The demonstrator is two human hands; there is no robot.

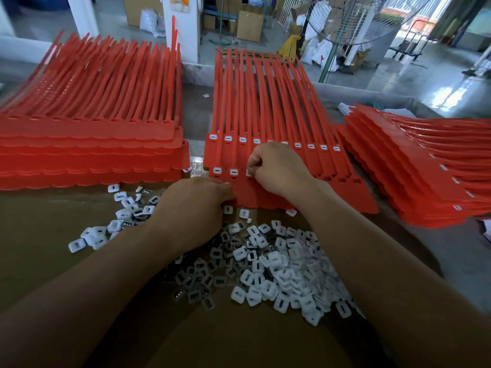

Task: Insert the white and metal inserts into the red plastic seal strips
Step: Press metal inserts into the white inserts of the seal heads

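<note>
Loose inserts (279,264) nearest, left hand (194,208) fingertips hidden against red strips (252,199), grip unclear, right hand (276,166) apparently pinching insert (249,172)

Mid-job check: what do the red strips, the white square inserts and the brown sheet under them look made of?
Long red seal strips: moulded plastic, semi-gloss. They bend in long arcs and catch highlights.
White square inserts: plastic frames, matt and slightly translucent. Their dark ridged cores look like metal and glint faintly.
Flat brown sheet: probably cardboard, with a dull, even brown surface.

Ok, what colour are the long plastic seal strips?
Red: the long plastic seal strips show best in the head view.
</note>
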